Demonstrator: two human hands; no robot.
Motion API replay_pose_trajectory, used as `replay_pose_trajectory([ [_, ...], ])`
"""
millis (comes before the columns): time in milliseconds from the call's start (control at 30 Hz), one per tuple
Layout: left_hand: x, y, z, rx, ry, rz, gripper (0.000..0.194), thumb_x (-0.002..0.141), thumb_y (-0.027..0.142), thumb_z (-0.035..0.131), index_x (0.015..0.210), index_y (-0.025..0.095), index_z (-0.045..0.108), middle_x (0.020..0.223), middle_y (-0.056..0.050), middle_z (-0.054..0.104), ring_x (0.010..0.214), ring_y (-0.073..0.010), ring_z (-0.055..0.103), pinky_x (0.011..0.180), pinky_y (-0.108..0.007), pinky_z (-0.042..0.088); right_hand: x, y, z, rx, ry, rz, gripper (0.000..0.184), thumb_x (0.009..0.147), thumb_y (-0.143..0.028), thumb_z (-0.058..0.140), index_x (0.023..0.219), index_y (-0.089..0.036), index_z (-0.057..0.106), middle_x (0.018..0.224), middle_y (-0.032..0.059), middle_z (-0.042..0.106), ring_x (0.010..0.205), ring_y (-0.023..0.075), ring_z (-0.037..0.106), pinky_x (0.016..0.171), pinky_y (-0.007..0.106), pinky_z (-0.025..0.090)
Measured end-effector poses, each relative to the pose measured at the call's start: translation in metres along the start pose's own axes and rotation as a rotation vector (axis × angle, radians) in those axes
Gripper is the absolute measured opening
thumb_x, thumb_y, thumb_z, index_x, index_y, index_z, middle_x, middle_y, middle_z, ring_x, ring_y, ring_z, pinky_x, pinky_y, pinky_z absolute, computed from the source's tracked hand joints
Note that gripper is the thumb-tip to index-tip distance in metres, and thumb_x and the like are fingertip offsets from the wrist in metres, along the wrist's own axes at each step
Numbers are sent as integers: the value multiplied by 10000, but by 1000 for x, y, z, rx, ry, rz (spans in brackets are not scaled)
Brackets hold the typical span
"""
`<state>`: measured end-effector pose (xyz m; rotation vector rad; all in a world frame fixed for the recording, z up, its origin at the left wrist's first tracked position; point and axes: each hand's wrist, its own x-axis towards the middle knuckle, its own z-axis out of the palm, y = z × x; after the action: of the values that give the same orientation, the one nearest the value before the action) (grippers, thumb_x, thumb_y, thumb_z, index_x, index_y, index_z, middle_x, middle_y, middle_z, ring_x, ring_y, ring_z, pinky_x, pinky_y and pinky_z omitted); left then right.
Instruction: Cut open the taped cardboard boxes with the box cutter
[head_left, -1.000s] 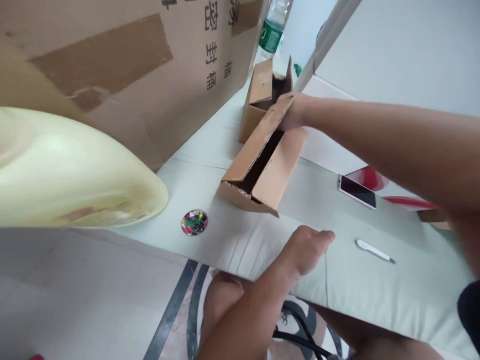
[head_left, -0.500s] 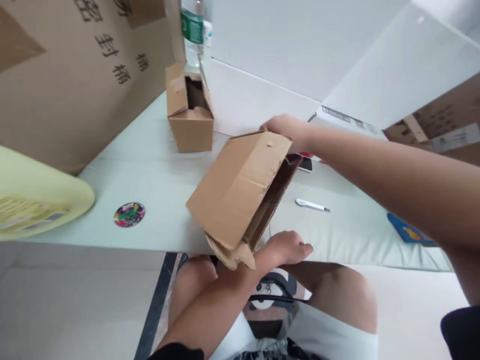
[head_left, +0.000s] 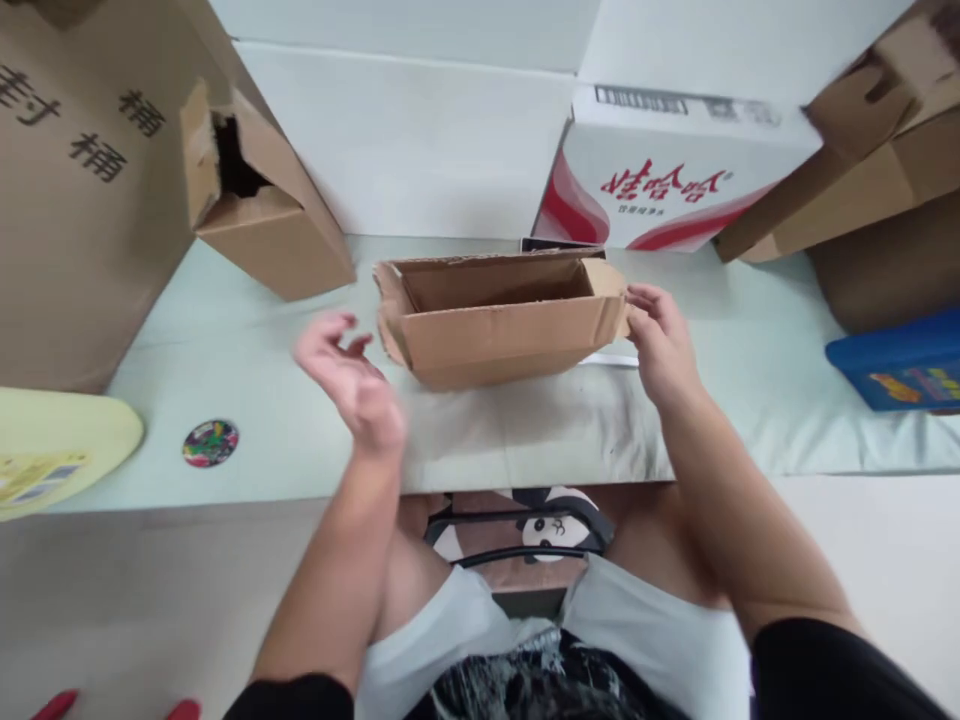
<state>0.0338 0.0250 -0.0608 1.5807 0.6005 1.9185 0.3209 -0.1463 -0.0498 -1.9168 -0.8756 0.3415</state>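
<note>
A long open cardboard box (head_left: 495, 330) lies on the pale green table surface (head_left: 720, 420) straight ahead, its opening facing up. My right hand (head_left: 660, 340) grips the box's right end flap. To the left of the box my left hand (head_left: 349, 375) hovers with fingers spread, holding nothing and a short way from the box's left end.
A second small open carton (head_left: 255, 200) stands at the back left beside a large printed cardboard box (head_left: 67, 190). A white and red carton (head_left: 660, 180), brown boxes (head_left: 885, 150) and a blue item (head_left: 900, 360) sit at the right. A round colourful sticker (head_left: 211, 443) and a pale yellow object (head_left: 52, 450) lie at the left.
The box was lifted from the back of the table, swung towards me and set down lengthwise, opening up. My left hand came off it and rose. The view swung right.
</note>
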Motion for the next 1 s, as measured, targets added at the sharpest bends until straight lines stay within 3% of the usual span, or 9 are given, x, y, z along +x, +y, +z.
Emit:
replay_pose_trajectory([
  [33,3,-15,1,31,38,-59,781,744,912,550,1176,263,523,1218,-76,552,1134,-255,586,934,-426,518,-9,14,-1,-69,52,-38,332,889,-350,461,1195,-259,552,1204,87,677,1052,230,664,894,411,565],
  [100,5,-32,5,28,-42,-203,985,630,1015,527,1246,252,430,1327,-104,533,1289,-283,556,1136,-471,469,-24,35,0,-264,74,-72,329,817,-253,494,1127,-225,600,1164,121,686,1094,275,643,970,467,539],
  [267,9,-40,13,-246,-109,-450,634,964,757,137,1262,256,385,1330,-66,617,1321,-222,595,1186,-460,470,-35,50,16,-590,-89,-143,324,802,-113,490,1048,-175,692,1197,183,677,1151,329,579,1034,494,450],
  [367,17,-40,15,-295,-79,-457,517,963,676,285,1288,291,402,1288,-13,660,1313,-190,622,1190,-441,479,-33,46,19,-678,-110,-139,329,864,-100,454,1041,-181,720,1177,173,681,1105,317,566,976,454,434],
  [500,20,-30,23,-378,-79,-483,714,768,870,509,1232,327,504,1243,-4,703,1275,-234,660,1202,-482,480,-28,41,11,-730,-155,-125,257,859,-118,476,955,-179,707,1026,160,680,973,303,558,852,412,413],
  [633,14,-15,35,-377,-194,-464,801,664,957,551,1213,376,600,1286,29,685,1240,-249,673,1237,-543,444,-21,39,0,-623,-40,-91,204,841,-130,462,946,-195,625,966,125,662,897,267,565,772,377,404],
  [800,10,-2,47,-395,-293,-482,585,734,750,635,1167,357,642,1225,6,696,1203,-271,681,1202,-530,478,-4,43,-4,-211,291,-101,95,859,-180,433,930,-238,460,893,61,568,862,213,565,807,379,488],
  [900,6,2,56,-394,-303,-516,535,754,664,642,1160,326,557,1137,-5,713,1121,-255,686,1093,-492,544,8,48,-4,30,455,-83,112,871,-220,398,972,-263,420,867,41,496,858,220,603,779,392,531],
  [1000,1,4,63,-336,-224,-427,517,748,604,667,1074,311,393,1096,16,703,1046,-225,694,1027,-467,549,15,46,-7,157,548,-171,165,949,-355,359,1063,-284,453,968,67,516,1000,268,655,814,444,557],
])
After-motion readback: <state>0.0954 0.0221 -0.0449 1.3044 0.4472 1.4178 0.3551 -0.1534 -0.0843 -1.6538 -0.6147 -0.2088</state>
